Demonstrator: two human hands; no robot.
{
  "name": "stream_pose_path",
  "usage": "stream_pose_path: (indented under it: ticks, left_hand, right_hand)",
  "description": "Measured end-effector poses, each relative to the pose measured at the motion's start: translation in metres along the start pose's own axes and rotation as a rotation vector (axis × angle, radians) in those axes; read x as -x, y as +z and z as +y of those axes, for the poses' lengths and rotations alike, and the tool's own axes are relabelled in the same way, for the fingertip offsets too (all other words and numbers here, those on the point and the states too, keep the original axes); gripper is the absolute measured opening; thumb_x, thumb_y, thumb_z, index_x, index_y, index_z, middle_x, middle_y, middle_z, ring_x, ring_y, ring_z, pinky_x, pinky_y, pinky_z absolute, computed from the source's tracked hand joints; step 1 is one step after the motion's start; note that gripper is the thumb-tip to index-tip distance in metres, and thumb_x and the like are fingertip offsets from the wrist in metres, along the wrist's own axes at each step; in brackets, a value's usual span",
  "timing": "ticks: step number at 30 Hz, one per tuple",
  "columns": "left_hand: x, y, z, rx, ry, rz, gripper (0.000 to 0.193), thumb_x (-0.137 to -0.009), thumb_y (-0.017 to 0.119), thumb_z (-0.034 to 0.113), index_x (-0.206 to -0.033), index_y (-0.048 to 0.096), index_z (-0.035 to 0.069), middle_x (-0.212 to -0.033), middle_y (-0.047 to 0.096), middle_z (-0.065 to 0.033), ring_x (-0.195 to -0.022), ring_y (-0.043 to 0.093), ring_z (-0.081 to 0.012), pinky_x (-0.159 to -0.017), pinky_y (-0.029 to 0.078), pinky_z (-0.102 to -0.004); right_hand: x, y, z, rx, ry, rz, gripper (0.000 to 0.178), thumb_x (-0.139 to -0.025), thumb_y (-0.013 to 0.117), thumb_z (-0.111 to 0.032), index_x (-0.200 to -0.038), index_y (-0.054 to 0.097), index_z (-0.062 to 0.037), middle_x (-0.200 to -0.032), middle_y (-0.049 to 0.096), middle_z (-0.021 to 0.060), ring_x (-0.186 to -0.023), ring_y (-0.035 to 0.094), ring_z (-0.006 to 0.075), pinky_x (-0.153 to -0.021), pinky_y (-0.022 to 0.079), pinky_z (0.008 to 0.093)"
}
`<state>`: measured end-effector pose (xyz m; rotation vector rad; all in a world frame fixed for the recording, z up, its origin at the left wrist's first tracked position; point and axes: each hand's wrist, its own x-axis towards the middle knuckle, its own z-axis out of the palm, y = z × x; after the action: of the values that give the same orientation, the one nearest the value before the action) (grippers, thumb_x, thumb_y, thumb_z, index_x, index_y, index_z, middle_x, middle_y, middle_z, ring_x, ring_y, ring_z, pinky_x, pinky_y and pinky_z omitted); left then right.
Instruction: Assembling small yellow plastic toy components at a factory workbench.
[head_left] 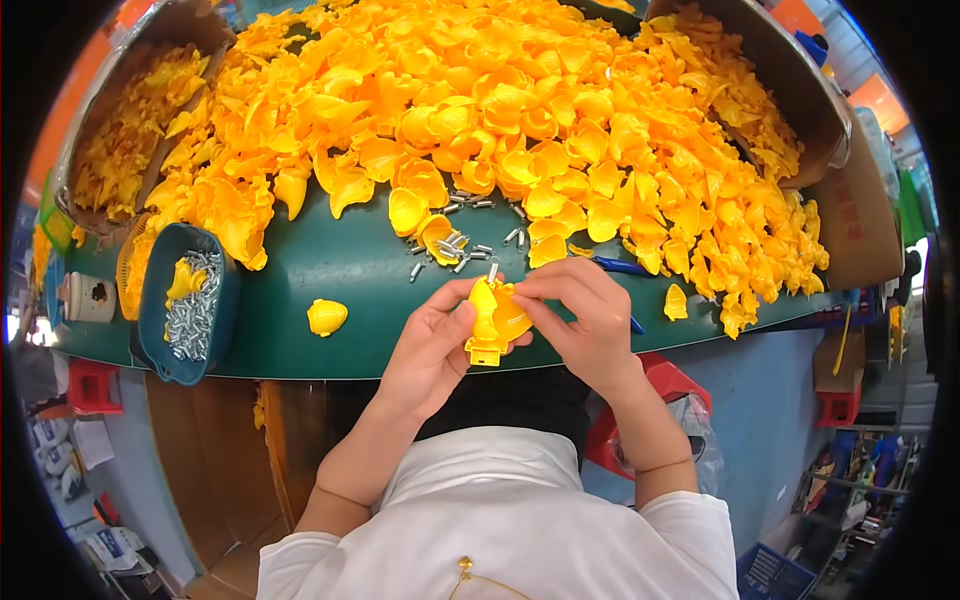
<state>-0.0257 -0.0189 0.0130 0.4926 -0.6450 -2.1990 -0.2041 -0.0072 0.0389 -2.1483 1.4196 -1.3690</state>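
Note:
Above the table's near edge, my left hand point(425, 350) is closed on a yellow plastic piece point(486, 325) with curved walls and a small squared base. The fingers of my right hand point(588, 315) pinch its right-hand side near the top; whether a separate shell is there I cannot tell. A small silver metal cylinder point(493, 271) sticks up at the piece's upper end, beside my fingertips. Just beyond my hands, several loose metal cylinders point(455, 243) lie on the green table point(300, 270), some inside a yellow shell.
A large heap of yellow shells point(480, 90) covers the far table between cardboard boxes point(790, 60). At left stands a blue tray point(228, 320) of metal cylinders. A blue tool point(620, 265) lies right of my hands. Single shells point(326, 317) rest near the front edge.

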Motion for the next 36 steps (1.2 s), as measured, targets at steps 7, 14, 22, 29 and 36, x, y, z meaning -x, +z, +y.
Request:
stream_pose_path:
  ticks: [7,14,22,29,36]
  left_hand:
    - [-0.001,0.002,0.0,-0.01,0.015,0.001,0.039,-0.092,0.052,0.023,-0.122,0.042,0.0,-0.11,0.058,-0.0156,-0.096,0.062,-0.03,-0.084,0.051,-0.0365]
    - [-0.006,0.003,0.001,-0.064,-0.014,-0.013,0.039,-0.093,0.05,0.025,-0.122,0.043,0.0,-0.11,0.059,-0.0154,-0.096,0.063,-0.0283,-0.083,0.051,-0.036]
    - [-0.001,-0.018,-0.005,0.171,-0.116,0.017,0.036,-0.095,0.044,0.027,-0.12,0.045,0.001,-0.119,0.053,-0.0172,-0.1,0.06,-0.0324,-0.083,0.052,-0.0398]
    - [0.003,-0.006,-0.001,0.279,-0.173,-0.134,0.043,-0.081,0.058,0.012,-0.122,0.044,0.007,-0.133,0.04,-0.0228,-0.108,0.054,-0.0378,-0.087,0.049,-0.0451]
    - [0.002,-0.004,-0.004,0.218,-0.172,-0.092,0.059,-0.074,0.061,0.012,-0.129,0.039,0.007,-0.131,0.042,-0.019,-0.104,0.055,-0.0352,-0.09,0.045,-0.0458]
  right_hand:
    - [0.0,-0.004,0.0,0.033,-0.042,0.026,0.016,-0.065,0.073,0.002,-0.079,0.065,-0.0022,-0.077,0.063,0.0085,-0.072,0.061,0.0227,-0.063,0.048,0.03]
    - [0.003,-0.006,0.006,0.057,-0.073,0.008,0.015,-0.067,0.072,0.001,-0.08,0.065,-0.0021,-0.08,0.063,0.0091,-0.073,0.061,0.0236,-0.063,0.048,0.0309]
    - [0.024,-0.015,-0.016,0.176,-0.095,-0.181,0.034,-0.077,0.067,-0.017,-0.109,0.061,-0.0054,-0.104,0.061,0.0129,-0.096,0.06,0.0298,-0.08,0.05,0.0359]
    - [-0.038,-0.111,0.112,0.493,0.24,0.288,0.029,-0.085,0.057,-0.012,-0.114,0.06,-0.0072,-0.11,0.063,0.0118,-0.109,0.055,0.0255,-0.094,0.04,0.034]
    - [-0.067,-0.167,0.199,0.872,0.344,0.096,0.032,-0.084,0.055,-0.008,-0.116,0.056,-0.0061,-0.109,0.058,0.0167,-0.103,0.053,0.0289,-0.089,0.041,0.0346]
